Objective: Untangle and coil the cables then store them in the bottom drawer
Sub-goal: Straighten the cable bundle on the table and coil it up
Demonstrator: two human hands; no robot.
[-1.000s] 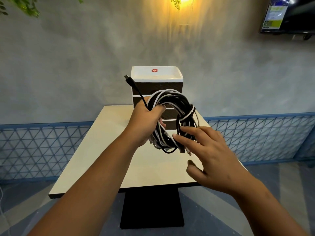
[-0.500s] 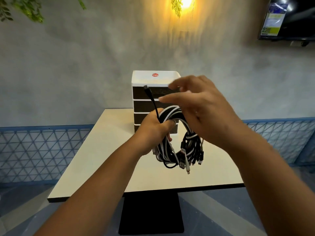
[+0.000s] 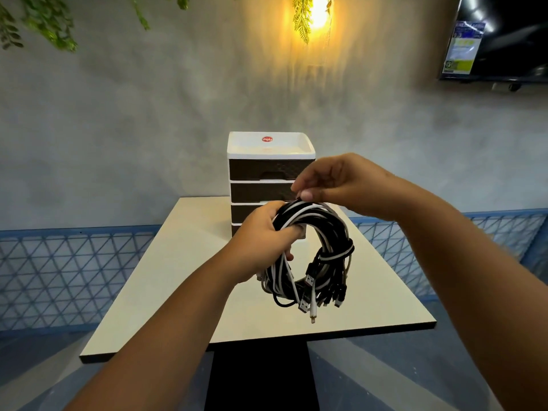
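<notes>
1. The grey wall (image 3: 118, 129) fills the background, with a lit lamp (image 3: 318, 13) at the top, green leaves (image 3: 44, 22) at the upper left and a screen (image 3: 498, 37) at the upper right.
2. A blue lattice fence (image 3: 59, 271) runs along the bottom of the wall, on both sides.
3. The cream table (image 3: 166, 292) stands in the middle on a dark pedestal (image 3: 261, 378).
4. The drawer unit (image 3: 269, 173) stands at the far side of the table, white frame with dark fronts; every drawer front I can see looks closed, and the bottom one is mostly hidden behind the hand.
5. The left hand (image 3: 261, 244) grips the left side of the coil, fingers curled round the strands, thumb through the ring.
6. The right hand (image 3: 335, 180) pinches a black strand at the top of the coil between thumb and fingertips.
7. The cable bundle (image 3: 326, 262), black and white cables in one ring, is held in the air above the table, in front of the drawers.
8. Several plugs (image 3: 308, 298) hang from the lower part of the ring.
</notes>
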